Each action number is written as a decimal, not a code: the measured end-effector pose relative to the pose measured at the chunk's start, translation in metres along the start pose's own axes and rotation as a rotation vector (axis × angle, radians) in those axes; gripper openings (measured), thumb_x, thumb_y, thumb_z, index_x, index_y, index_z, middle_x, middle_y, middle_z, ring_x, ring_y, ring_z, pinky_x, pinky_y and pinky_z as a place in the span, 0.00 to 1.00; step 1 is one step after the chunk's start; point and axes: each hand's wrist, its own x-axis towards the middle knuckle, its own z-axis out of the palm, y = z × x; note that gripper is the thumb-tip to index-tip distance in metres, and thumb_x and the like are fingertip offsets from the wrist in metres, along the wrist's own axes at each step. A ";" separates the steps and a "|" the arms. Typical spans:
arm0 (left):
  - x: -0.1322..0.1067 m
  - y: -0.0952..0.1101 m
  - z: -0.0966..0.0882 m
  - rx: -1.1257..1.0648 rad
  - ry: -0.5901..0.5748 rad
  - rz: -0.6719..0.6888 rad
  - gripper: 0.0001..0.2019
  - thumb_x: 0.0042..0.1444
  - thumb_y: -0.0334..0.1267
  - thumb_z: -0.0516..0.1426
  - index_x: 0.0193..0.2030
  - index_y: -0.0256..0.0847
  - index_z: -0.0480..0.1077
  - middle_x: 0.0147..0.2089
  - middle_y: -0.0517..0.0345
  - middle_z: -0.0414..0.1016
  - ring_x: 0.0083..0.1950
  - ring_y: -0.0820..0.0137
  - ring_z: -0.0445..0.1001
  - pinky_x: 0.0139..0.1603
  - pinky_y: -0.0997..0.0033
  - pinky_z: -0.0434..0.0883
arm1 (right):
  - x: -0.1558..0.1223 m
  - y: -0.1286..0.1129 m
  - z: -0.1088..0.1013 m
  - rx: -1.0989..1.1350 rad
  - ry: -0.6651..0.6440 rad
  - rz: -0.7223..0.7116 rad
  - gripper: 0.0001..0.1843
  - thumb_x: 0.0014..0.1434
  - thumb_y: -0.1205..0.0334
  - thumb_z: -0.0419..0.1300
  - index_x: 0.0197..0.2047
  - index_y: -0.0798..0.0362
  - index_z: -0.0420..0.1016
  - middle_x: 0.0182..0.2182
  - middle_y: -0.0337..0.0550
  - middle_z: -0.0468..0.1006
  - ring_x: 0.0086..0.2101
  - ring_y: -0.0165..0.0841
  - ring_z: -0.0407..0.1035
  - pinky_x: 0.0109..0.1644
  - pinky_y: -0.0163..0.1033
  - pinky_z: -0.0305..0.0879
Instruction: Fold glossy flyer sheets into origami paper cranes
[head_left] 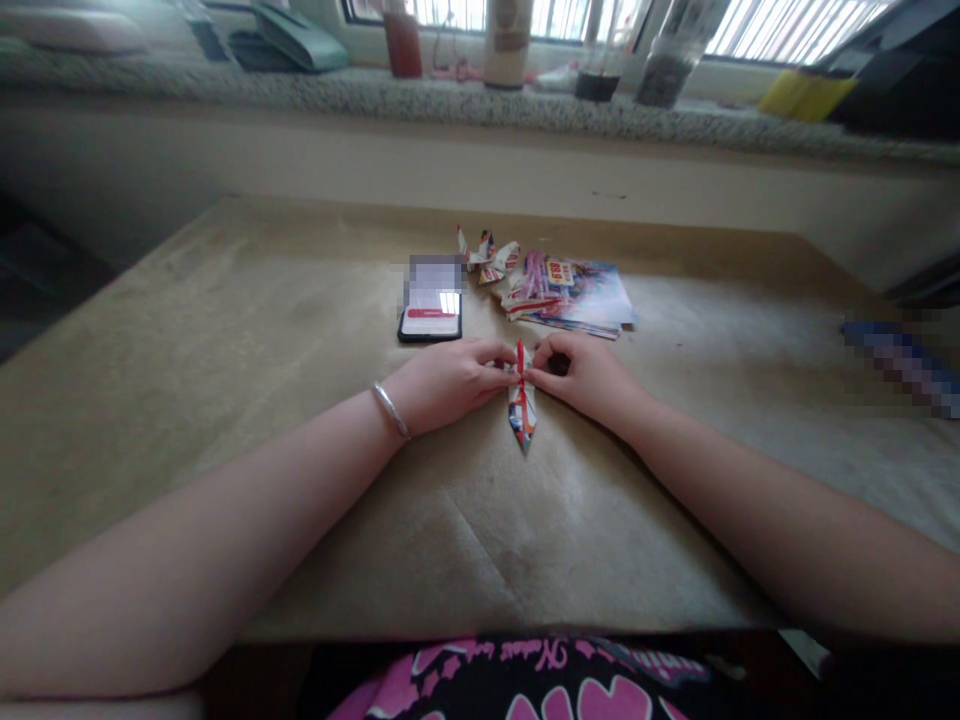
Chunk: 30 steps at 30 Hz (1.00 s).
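Between my two hands is a narrow folded piece of printed paper, white with red, orange and blue, its pointed end toward me. My left hand, with a silver bangle at the wrist, pinches its left side with thumb and forefinger. From the right, my right hand pinches the same paper near its upper part, the fingers curled. The thumb tips almost meet at its middle. Just beyond lie folded paper cranes made of similar printed paper.
Behind my left hand lies a phone with its screen lit. A stack of printed sheets lies beyond my right hand. The brown tabletop ends at a wall below a granite sill with bottles and jars. At far right is a blurred blue item.
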 end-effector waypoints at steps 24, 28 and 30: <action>-0.001 -0.004 -0.016 -0.064 -0.153 0.074 0.16 0.61 0.34 0.52 0.55 0.43 0.71 0.59 0.52 0.72 0.58 0.66 0.72 0.55 0.66 0.73 | -0.007 0.007 -0.007 -0.067 -0.024 -0.188 0.09 0.55 0.54 0.63 0.30 0.50 0.77 0.39 0.46 0.78 0.41 0.38 0.71 0.48 0.44 0.64; 0.002 0.001 -0.017 -0.001 -0.158 0.051 0.15 0.61 0.33 0.51 0.52 0.45 0.73 0.58 0.54 0.72 0.55 0.66 0.74 0.52 0.66 0.73 | -0.008 0.005 -0.008 -0.095 -0.002 -0.260 0.09 0.56 0.54 0.63 0.33 0.49 0.78 0.38 0.45 0.78 0.41 0.37 0.70 0.49 0.44 0.63; 0.003 0.003 -0.017 0.030 -0.159 0.038 0.15 0.60 0.33 0.52 0.50 0.45 0.74 0.57 0.55 0.74 0.53 0.66 0.75 0.51 0.67 0.74 | -0.009 0.002 -0.010 -0.112 -0.009 -0.343 0.08 0.58 0.54 0.61 0.33 0.49 0.78 0.37 0.44 0.79 0.41 0.37 0.69 0.50 0.44 0.63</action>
